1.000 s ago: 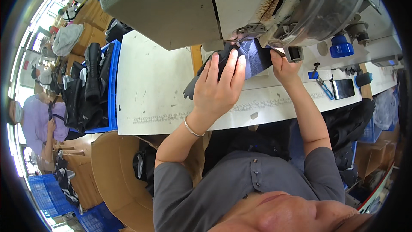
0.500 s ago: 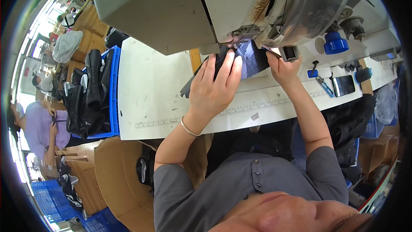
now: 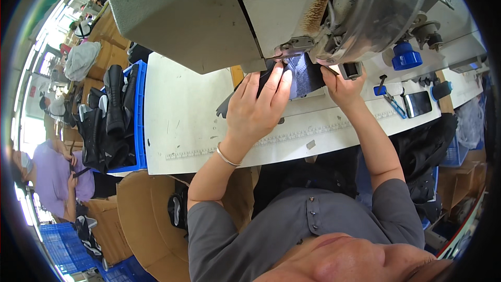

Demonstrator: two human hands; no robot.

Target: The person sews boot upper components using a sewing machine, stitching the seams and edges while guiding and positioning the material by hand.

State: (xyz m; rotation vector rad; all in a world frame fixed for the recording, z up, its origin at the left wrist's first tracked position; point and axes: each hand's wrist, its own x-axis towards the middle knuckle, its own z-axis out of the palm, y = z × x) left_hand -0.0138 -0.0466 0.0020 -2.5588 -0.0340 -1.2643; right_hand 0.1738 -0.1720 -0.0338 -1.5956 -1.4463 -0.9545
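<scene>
A dark fabric piece (image 3: 307,80), lit brightly in its middle, lies under the head of a grey-white sewing machine (image 3: 182,18). My left hand (image 3: 257,105) rests flat on the left part of the piece, fingers stretched toward the needle area. At the right edge of the fabric, my right hand (image 3: 343,84) pinches it between thumb and fingers, beside a small metal box-shaped part of the machine. The needle and the fingertips' exact contact are partly hidden by the machine head.
Blue thread snips (image 3: 395,105), a phone (image 3: 418,104) and a thread spool (image 3: 441,90) lie right on the white table (image 3: 177,120). A blue crate (image 3: 141,125) of black shoe-like pieces stands left. Below it sits a cardboard box (image 3: 143,214). A person in purple (image 3: 52,175) is at far left.
My left hand and the fabric have shifted slightly leftward. My right hand keeps its pinch, moving only a little. The person at far left has moved their hands.
</scene>
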